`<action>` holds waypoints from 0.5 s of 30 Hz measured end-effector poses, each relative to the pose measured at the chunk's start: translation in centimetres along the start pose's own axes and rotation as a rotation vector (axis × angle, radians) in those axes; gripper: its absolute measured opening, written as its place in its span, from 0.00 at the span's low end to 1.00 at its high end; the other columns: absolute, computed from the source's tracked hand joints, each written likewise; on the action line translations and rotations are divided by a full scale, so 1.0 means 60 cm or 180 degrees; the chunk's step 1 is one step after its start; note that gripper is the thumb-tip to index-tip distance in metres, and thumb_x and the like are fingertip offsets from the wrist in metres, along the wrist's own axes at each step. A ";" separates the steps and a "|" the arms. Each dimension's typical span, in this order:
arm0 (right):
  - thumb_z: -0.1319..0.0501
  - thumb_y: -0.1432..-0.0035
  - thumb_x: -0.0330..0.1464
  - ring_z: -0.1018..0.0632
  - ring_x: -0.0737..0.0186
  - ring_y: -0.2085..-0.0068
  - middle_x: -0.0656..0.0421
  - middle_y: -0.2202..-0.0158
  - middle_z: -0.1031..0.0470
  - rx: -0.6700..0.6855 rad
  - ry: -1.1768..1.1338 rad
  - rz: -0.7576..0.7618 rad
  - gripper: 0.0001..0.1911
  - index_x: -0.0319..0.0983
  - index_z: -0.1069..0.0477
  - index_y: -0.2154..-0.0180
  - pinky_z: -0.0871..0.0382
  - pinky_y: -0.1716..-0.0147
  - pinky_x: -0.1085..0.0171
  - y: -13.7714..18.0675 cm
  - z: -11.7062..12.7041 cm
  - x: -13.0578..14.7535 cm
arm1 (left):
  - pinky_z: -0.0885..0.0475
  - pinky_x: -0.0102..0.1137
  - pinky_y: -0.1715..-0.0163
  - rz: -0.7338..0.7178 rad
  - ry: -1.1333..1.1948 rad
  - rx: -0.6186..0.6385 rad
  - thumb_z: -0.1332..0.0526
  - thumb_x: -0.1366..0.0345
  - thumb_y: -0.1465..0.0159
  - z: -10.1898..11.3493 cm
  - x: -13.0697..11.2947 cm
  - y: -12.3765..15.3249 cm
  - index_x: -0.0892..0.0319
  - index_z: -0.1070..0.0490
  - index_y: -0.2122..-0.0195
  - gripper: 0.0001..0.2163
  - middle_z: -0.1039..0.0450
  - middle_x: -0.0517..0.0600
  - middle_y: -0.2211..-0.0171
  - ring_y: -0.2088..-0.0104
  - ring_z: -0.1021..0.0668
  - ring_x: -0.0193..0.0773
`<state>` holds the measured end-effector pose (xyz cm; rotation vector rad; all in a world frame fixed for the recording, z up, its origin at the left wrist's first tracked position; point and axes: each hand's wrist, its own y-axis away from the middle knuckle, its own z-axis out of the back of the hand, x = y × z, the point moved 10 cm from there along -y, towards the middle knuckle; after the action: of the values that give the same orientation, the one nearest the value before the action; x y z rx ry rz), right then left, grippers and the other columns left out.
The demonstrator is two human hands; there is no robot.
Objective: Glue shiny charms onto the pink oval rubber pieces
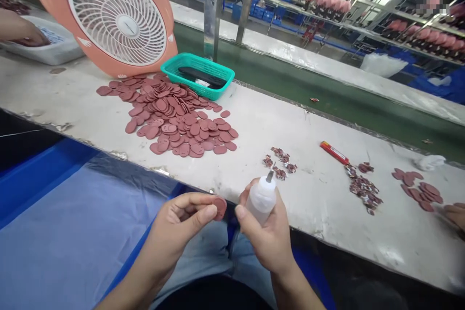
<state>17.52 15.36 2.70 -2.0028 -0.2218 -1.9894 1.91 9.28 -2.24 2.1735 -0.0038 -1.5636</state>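
Observation:
My left hand (183,220) pinches a small dark-pink oval disc (219,207) between thumb and fingers, just below the bench edge. My right hand (267,235) is wrapped round a small white squeeze bottle (260,197) with a grey nozzle pointing up. The two hands are close together over my lap. A big heap of the same pink discs (178,116) lies on the white bench (319,121) ahead to the left. A few small dark bits (279,161) lie just beyond the bottle.
A pink fan (109,14) stands at the back left beside a green basket (198,75). A red lighter (334,152), dark scraps (363,189) and more discs (417,186) lie to the right. Other people's hands show at far left (20,29) and far right (456,214).

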 end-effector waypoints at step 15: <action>0.30 0.43 0.43 0.27 0.68 0.75 0.66 0.71 0.31 0.0383 -0.0908 -0.0800 0.21 0.45 0.38 0.55 0.29 0.75 0.67 0.037 -0.001 -0.046 | 0.33 0.16 0.85 0.1146 0.1379 0.1248 0.20 0.56 0.56 -0.097 0.090 0.019 0.55 0.19 0.68 0.17 0.23 0.47 0.76 0.76 0.21 0.32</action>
<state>18.11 13.56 -0.30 -2.2658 -0.6713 -1.7664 9.33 8.92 -5.20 2.5883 -0.5732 -0.9301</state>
